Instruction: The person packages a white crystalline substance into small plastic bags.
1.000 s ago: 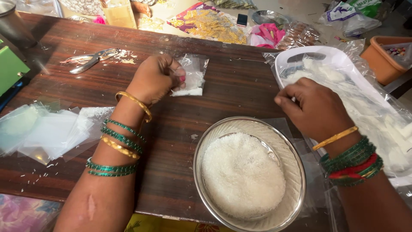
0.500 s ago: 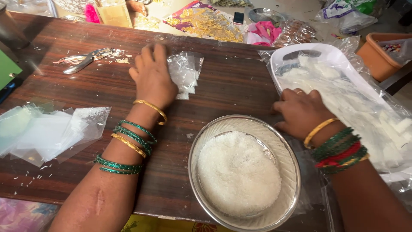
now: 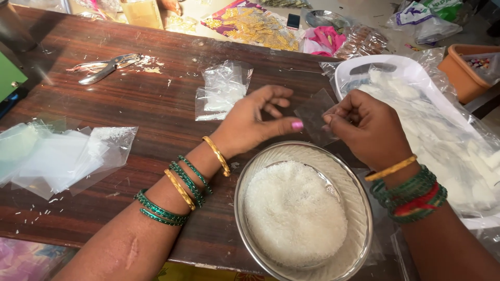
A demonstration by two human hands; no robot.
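Note:
My left hand (image 3: pixel 258 120) and my right hand (image 3: pixel 367 127) meet above the far rim of a round steel plate (image 3: pixel 359 205) heaped with white grains (image 3: pixel 294 213). Between their fingertips they pinch a small clear plastic pouch (image 3: pixel 314 117), each hand on one side of it. Both wrists wear green and gold bangles. A stack of the same clear pouches (image 3: pixel 221 88) lies on the dark wooden table (image 3: pixel 156 109) just beyond my left hand.
A white plastic tray (image 3: pixel 411 73) lined with clear film and white pieces sits at right, an orange tub (image 3: pixel 463 70) behind it. Loose clear pouches (image 3: pixel 62 153) lie at left. A metal punch tool (image 3: pixel 107 66) rests at the far left. Cloth and packets crowd the far edge.
My left hand left the pouch stack and came back toward the plate with one pouch. My right hand rose from the table edge and took hold of the pouch's other side.

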